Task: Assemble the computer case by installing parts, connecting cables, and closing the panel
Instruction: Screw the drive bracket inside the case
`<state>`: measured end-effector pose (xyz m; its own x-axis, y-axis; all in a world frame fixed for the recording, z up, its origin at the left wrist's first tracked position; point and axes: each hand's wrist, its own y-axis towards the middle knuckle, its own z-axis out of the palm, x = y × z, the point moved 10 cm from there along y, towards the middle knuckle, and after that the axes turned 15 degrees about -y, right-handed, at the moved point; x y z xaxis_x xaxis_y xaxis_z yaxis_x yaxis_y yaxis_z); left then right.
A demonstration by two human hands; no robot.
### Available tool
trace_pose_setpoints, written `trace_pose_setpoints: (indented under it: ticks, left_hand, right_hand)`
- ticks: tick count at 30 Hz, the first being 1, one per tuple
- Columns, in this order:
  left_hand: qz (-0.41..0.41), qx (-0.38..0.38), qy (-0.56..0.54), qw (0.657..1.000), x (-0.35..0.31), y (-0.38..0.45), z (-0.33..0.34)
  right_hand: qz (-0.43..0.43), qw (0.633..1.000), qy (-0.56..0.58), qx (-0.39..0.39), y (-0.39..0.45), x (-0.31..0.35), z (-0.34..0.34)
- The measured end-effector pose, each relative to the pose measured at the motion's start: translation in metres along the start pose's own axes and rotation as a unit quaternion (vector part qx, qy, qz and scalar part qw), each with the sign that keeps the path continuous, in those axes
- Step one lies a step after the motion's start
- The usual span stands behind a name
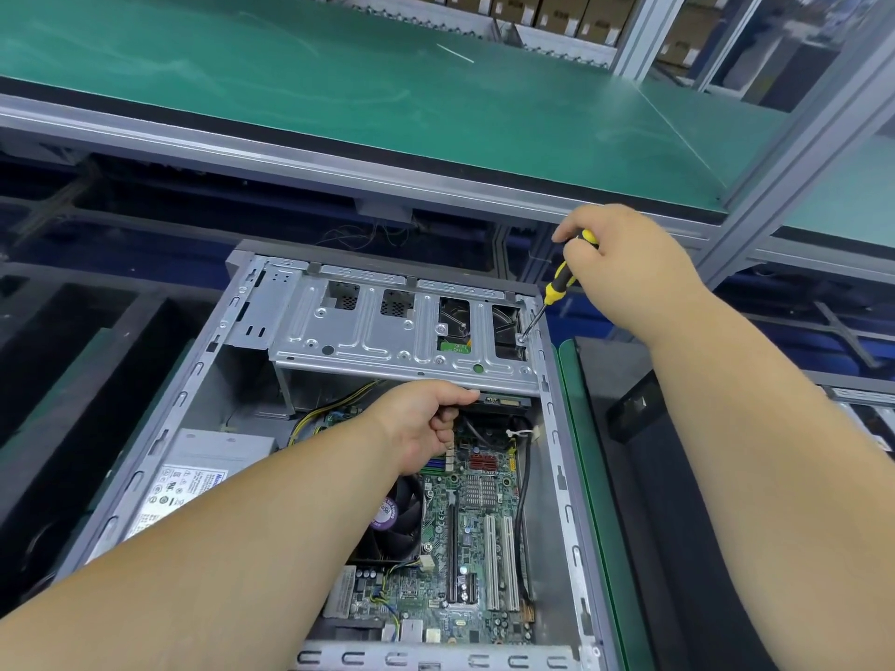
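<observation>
Lying on its side with the panel off, the open grey steel computer case (145, 452) sits in the middle of the view, its interior facing up. Across its far end runs a silver stamped-metal drive cage (368, 331), and at the cage's right far corner sits a small silver screw (522, 339). The tip of a yellow-and-black-handled screwdriver (562, 280) rests on that screw, the shaft tilted up and to the right. The right hand (624, 254) grips the handle, fingers and thumb curled round its top end. The left hand (426, 428) reaches under the near edge of the cage, fingers curled and hooked beneath the metal lip; whether they pinch anything under there cannot be told.

Below the cage lies the green motherboard (484, 540) with red connectors, a small finned silver heatsink, and black and white expansion slots running toward the near edge. A black round cooling fan (402, 520) with a purple hub label sits left of the slots, partly hidden by the left forearm. A grey boxy power supply (203, 467) with a white printed label fills the case's left side, and yellow and black wires (329, 409) run from it toward the cage. A black cable (522, 501) trails down the right side of the board.

The case rests between dark trays on the left and a green-edged black surface (629, 477) on the right. Beyond it a green matted shelf (339, 89) on a grey aluminium frame spans the top, with brown cardboard boxes (557, 12) stacked behind.
</observation>
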<state>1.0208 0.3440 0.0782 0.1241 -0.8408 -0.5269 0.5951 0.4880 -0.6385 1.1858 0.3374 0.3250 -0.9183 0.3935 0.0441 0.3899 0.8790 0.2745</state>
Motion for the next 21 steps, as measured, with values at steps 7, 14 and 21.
trace_pose_setpoints:
  ticks: [7,14,21]
  left_hand:
    - [-0.001,0.004,0.002,1.0,-0.0009,-0.0019,0.0007]
    - [0.0,0.003,-0.001,1.0,-0.0012,-0.0016,0.001]
    - [0.001,-0.001,-0.001,1.0,-0.0011,-0.0029,0.0013]
  right_hand:
    - [-0.015,0.998,-0.053,-0.012,-0.0012,0.0018,-0.0018]
    - [-0.022,0.999,-0.018,-0.014,0.0021,0.0044,-0.0019]
    - [-0.003,1.0,0.018,0.001,0.0019,-0.0001,0.0038]
